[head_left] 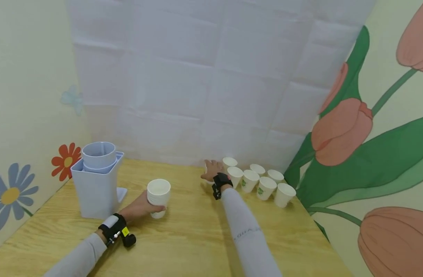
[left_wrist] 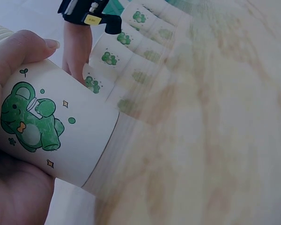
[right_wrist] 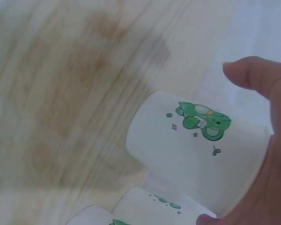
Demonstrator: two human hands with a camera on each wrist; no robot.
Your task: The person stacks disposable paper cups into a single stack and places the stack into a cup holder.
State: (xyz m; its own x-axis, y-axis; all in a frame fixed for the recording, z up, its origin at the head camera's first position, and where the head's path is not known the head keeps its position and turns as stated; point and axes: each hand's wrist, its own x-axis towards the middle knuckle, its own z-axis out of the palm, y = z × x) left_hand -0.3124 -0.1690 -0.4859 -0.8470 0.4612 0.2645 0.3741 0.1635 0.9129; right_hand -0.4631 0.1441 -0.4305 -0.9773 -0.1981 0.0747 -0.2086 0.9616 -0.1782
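Observation:
My left hand [head_left: 142, 207] grips a stack of white paper cups [head_left: 158, 190], one nested in another, upright above the table. In the left wrist view, the outer cup [left_wrist: 61, 117] shows a green bear print, and stacked rims show beside the thumb. At the back of the table, my right hand [head_left: 213, 170] reaches around a single paper cup [right_wrist: 196, 145]. Its thumb stands apart from the cup's wall, and the rim is close to the palm. Other white cups [head_left: 266, 187] stand upright in two rows just right of that hand.
A pale blue square container [head_left: 97, 192] stands on the left of the wooden table [head_left: 183, 246], with a round blue vessel [head_left: 99, 152] set in its top. A white sheet [head_left: 176, 84] hangs behind the table, and painted walls flank it.

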